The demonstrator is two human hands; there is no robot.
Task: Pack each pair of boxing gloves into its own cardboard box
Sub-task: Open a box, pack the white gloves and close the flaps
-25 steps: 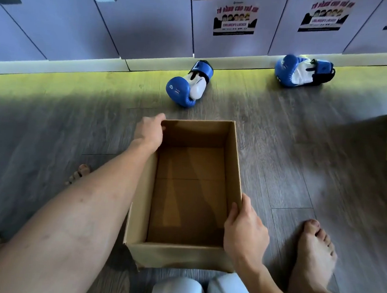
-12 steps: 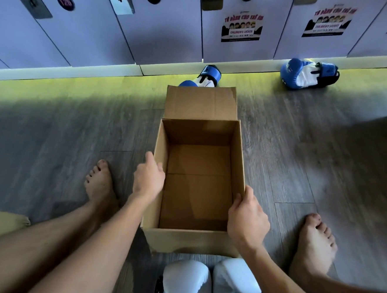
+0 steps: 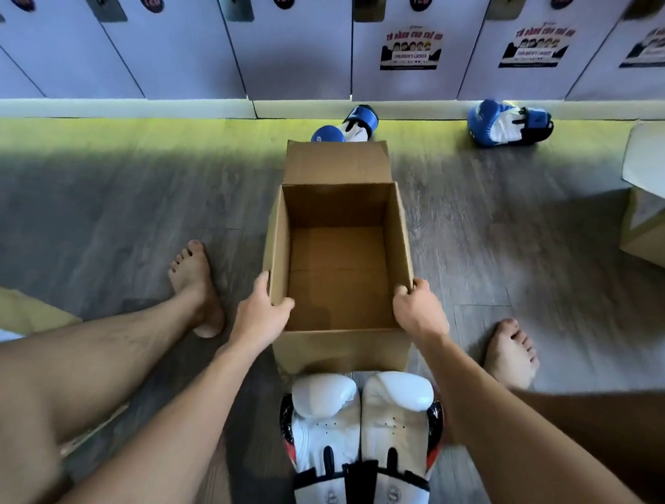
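Two rim corners of the seemingly light, stiff cardboard box (image 3: 340, 349) were clasped by our left grip (image 3: 258, 317) and right grip (image 3: 417, 311)

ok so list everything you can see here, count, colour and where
open cardboard box: 1, brown, middle of the floor, empty, far flap up
white boxing gloves: 2, white with black cuffs, side by side on the floor at the box's near wall
blue boxing gloves: 2, blue and white, one by the locker base on the right, one partly hidden behind the box's far flap
second cardboard box: 1, brown with a white flap, right edge, cut off
cardboard piece: 1, brown, left edge
lockers: a row, pale lilac, far wall
floor: grey wood planks
bare feet: 2, either side of the box
left hand: grips the box's left wall
right hand: grips the box's right wall
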